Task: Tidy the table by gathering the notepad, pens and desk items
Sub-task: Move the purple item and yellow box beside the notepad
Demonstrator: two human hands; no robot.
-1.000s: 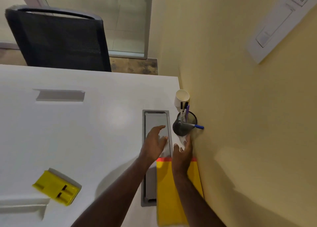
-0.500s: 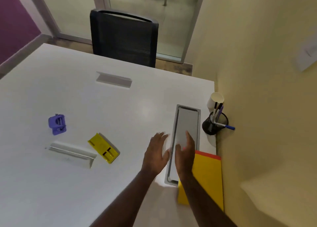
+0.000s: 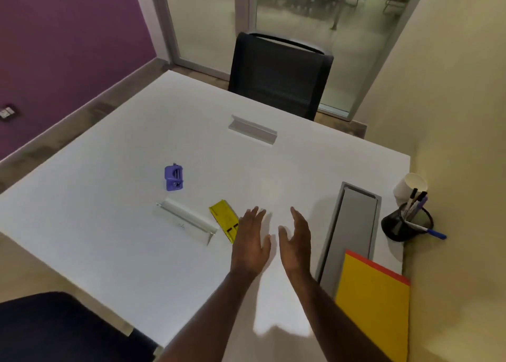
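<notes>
Both hands empty over the white table, desk stuff scattered around

Yellow notepad (image 3: 373,304) with a red top strip lies near right by the wall; black pen holder (image 3: 399,226) with pens (image 3: 416,200) sits beyond it. Yellow stapler (image 3: 223,219) just left of the left hand (image 3: 250,241), purple punch (image 3: 174,177) farther left. Right hand (image 3: 297,240) alongside, fingers straight and apart on both. No readable writing.

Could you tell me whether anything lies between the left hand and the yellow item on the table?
Nothing visible does. The left hand, fingers straight, hovers right beside the yellow desk item, its edge overlapping the item's near corner in the head view.
</notes>
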